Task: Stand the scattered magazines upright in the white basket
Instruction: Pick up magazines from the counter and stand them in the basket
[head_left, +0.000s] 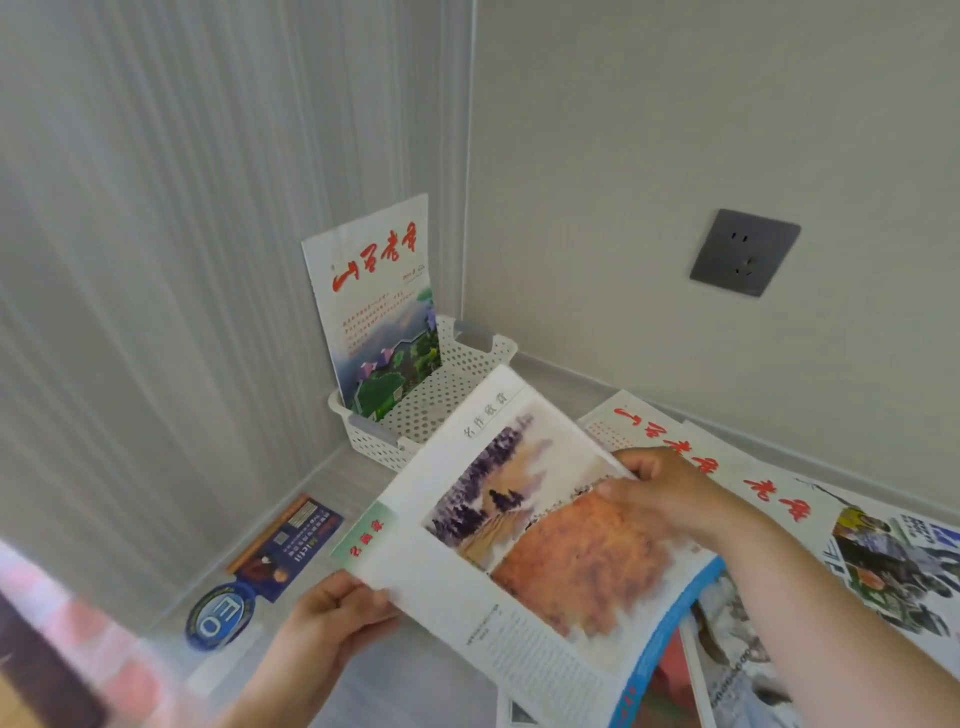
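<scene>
A white perforated basket sits in the corner where two walls meet. One magazine with red calligraphy and a landscape cover stands upright in its left end. I hold a second magazine with an orange and purple painting tilted in the air just in front of the basket. My left hand grips its lower left edge. My right hand grips its right edge. More magazines lie flat on the floor at the right.
A dark blue magazine lies on the floor by the left wall, with a round blue emblem beside it. A grey wall socket is on the right wall. A blurred red object fills the lower left corner.
</scene>
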